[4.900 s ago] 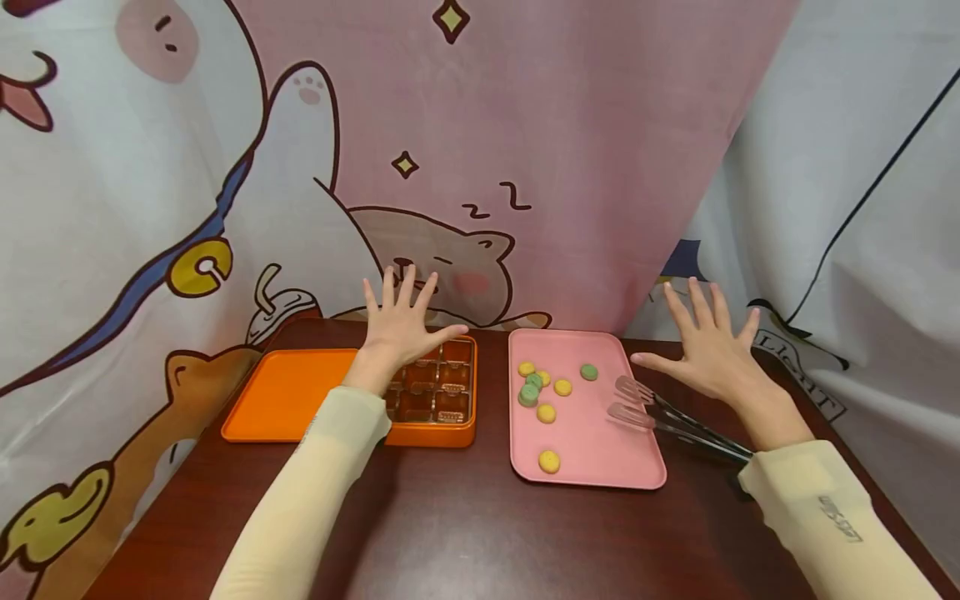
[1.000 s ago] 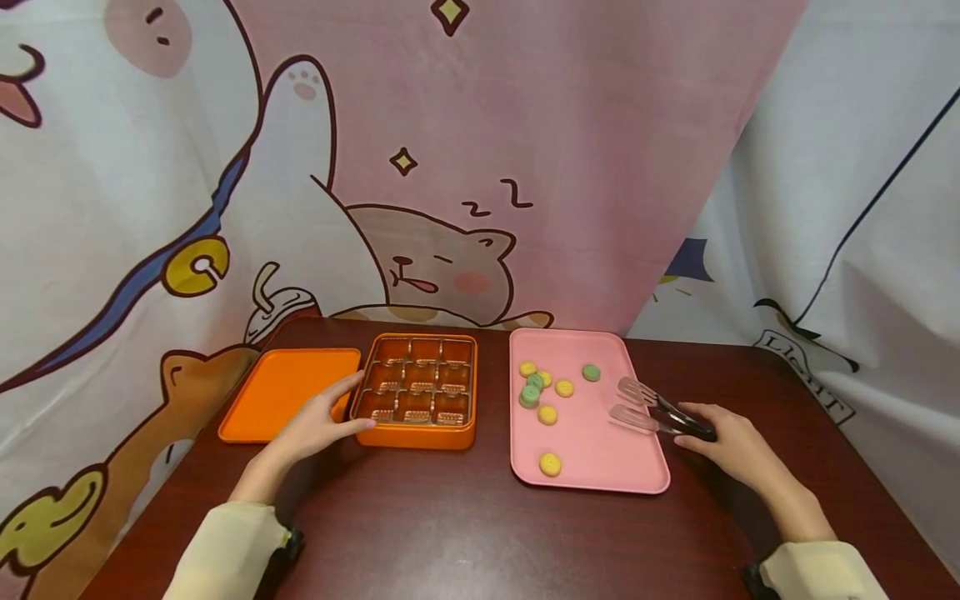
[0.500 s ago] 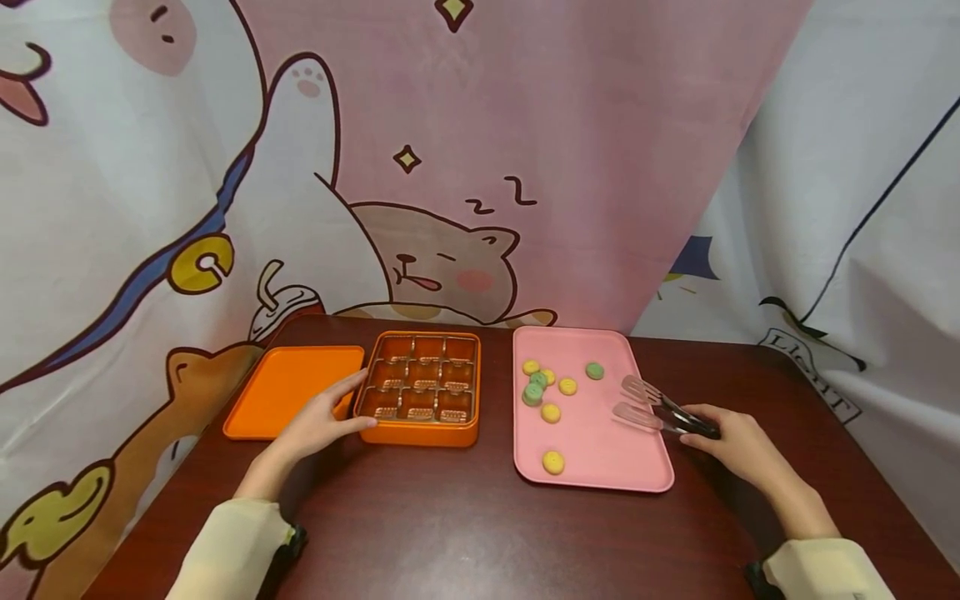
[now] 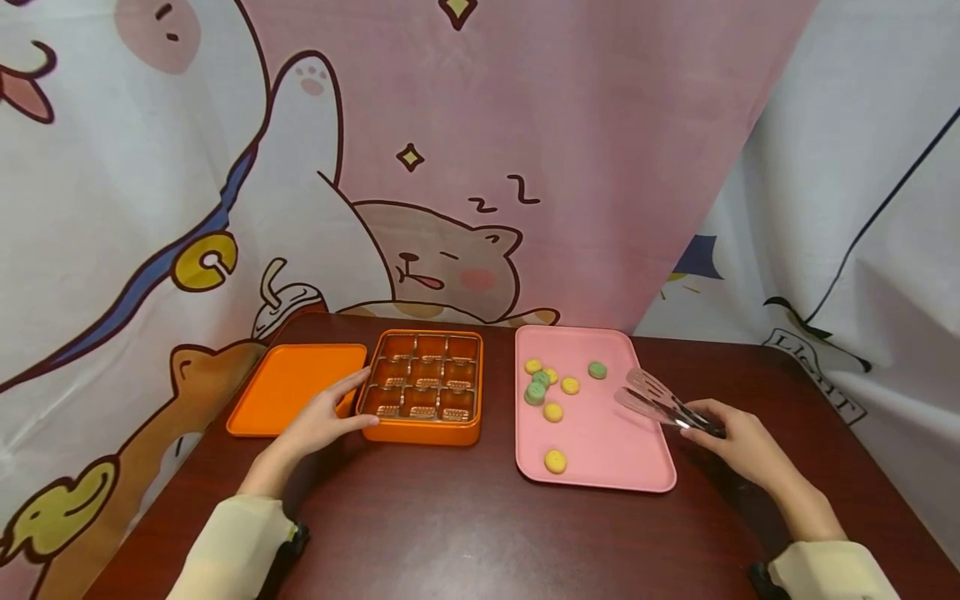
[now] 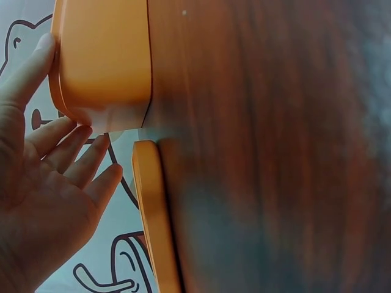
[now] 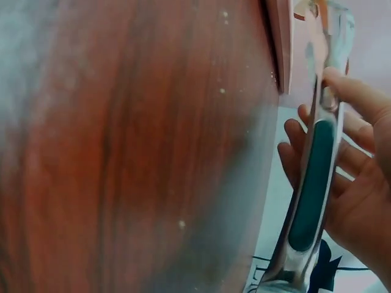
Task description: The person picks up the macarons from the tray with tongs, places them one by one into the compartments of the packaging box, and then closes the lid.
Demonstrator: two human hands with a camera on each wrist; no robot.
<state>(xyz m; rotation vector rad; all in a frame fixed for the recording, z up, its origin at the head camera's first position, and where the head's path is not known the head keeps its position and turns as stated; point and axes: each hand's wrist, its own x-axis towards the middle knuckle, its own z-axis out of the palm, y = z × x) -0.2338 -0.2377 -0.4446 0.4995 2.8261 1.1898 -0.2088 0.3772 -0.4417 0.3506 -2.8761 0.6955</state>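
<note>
My left hand [image 4: 318, 423] touches the front left corner of an orange box [image 4: 423, 432] with a clear divided insert in it. In the left wrist view the thumb lies along the box [image 5: 105, 61] rim and the other fingers are extended at its side. My right hand [image 4: 746, 443] holds a pair of tongs [image 4: 658, 407] by the dark handle, thumb on one arm. Their clear slotted tips are over the right side of a pink tray [image 4: 611, 454], close to each other. On the tray lie several small round yellow biscuits [image 4: 553, 412] and green biscuits [image 4: 535, 392].
A flat orange lid [image 4: 296, 385] lies left of the box on the dark wooden table [image 4: 465, 517]. Some biscuits are bunched at the tray's left edge. A cartoon-printed curtain [image 4: 585, 167] hangs right behind the table.
Both hands have come down from a raised, spread pose, the left to the box and the right to the tongs. Over the last half second the tong tips have drawn closer together.
</note>
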